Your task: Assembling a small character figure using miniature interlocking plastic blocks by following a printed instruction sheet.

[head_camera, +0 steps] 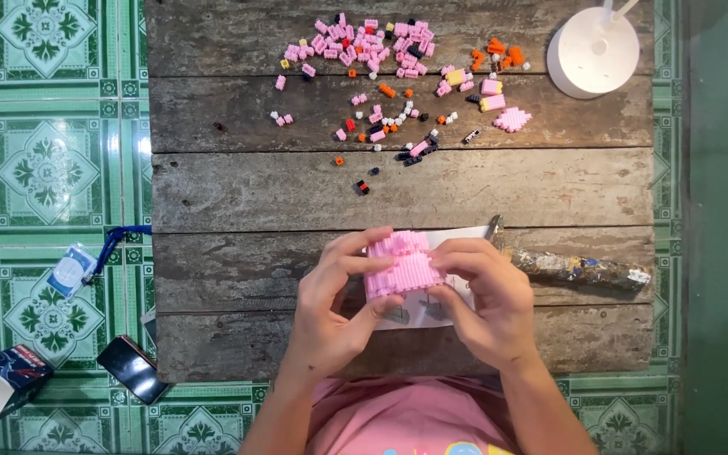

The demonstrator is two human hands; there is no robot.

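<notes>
Currently I am holding one pink brick block (402,265) between both hands, above the near planks of the wooden table (238,194). My left hand (330,307) is gripping it from the left: fingers curled over the top left edge, thumb pressing at the lower front. My right hand (486,299) is closing on it from the right, fingertips touching the right side and the thumb tucked underneath. Both hands are narrow, clamped on the block. The block is sitting midway between the two hands, touching both, directly over one white paper sheet (448,307) that is lying on the table beneath them.

Counts: one assembled block in hand. One scatter of loose small bricks (372,46) is lying well apart at the far side of the table, mostly pink, with some orange, black, white and a few red and yellow; the pieces are too small and too many for me to count exactly. One small pink sub-assembly (512,120) is lying at the right of that scatter. One white round lamp base (593,50) is standing at the far right corner. One wrapped, foil-like stick (579,270) is lying just beside my right hand. Off the table, on the green tiled floor (44,168): one dark phone (132,368), one badge on a blue lanyard (73,270), one small box (14,371).
</notes>
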